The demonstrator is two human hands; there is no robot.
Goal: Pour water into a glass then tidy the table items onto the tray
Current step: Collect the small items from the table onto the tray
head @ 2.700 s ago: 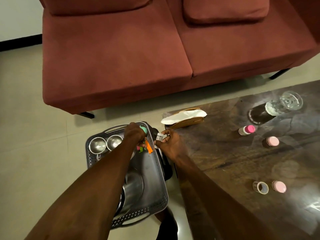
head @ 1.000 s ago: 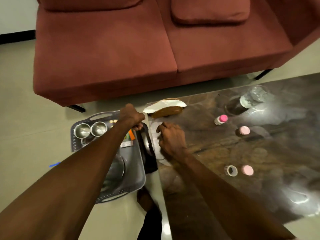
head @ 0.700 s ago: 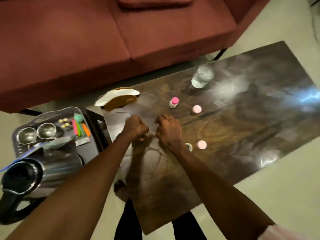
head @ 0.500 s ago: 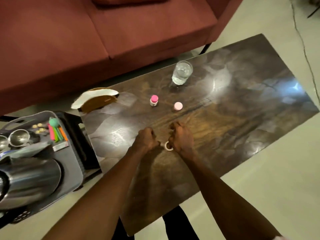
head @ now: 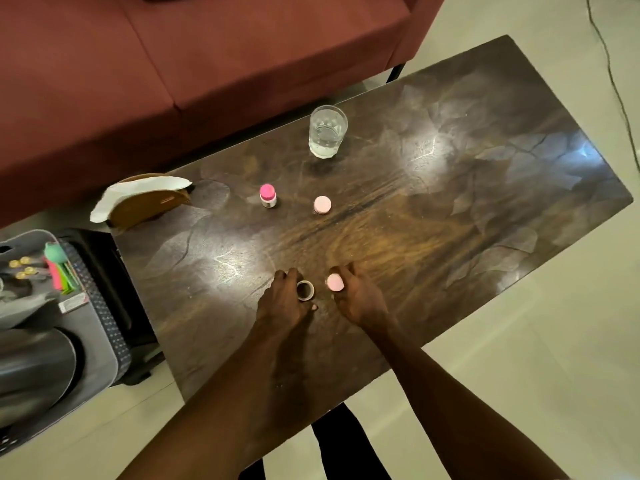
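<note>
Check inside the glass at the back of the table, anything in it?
The glass holds clear water, roughly to mid-height; nothing else is visible in it. It stands upright on the table, apart from both hands. Whatever lies under its base is covered.

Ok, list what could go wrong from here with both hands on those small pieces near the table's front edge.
1. The left hand grips the small open-topped jar; tilting it on the way to the grey plastic tray might spill whatever it holds.
2. The right hand only pinches the pale pink round lid; it could slip and roll off the glossy dark table.
3. The clear water-filled glass stands beyond; a careless reach may topple it.
</note>
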